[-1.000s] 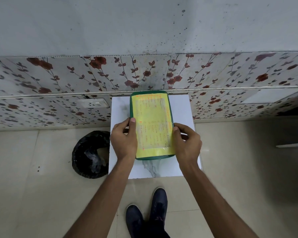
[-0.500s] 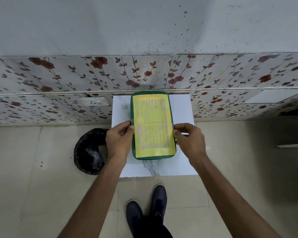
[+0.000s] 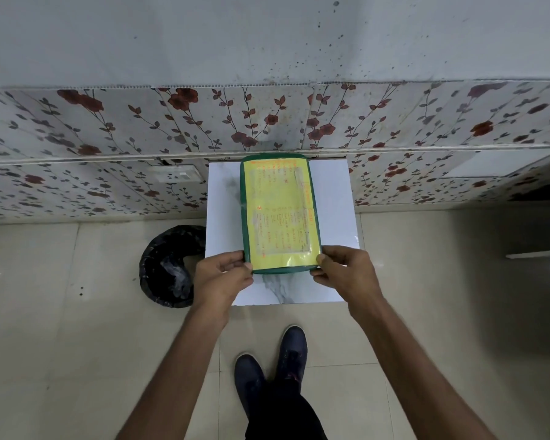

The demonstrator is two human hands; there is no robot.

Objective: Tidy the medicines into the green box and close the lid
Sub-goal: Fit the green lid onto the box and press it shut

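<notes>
The green box (image 3: 279, 214) lies on a small white marble-patterned table (image 3: 334, 201), its lid down and covered by a yellow sheet with orange writing. My left hand (image 3: 222, 277) pinches the box's near left corner, thumb on top of the lid. My right hand (image 3: 343, 269) grips the near right corner the same way. No medicines are visible outside the box; its inside is hidden by the lid.
A bin lined with a black bag (image 3: 169, 268) stands on the floor just left of the table. Behind the table is a wall with floral panels and a white socket (image 3: 173, 174). My dark shoes (image 3: 272, 369) stand on beige floor tiles below the table.
Both hands slid along the box's sides toward me, from its middle to its near corners. The box stays on the table with the lid down.
</notes>
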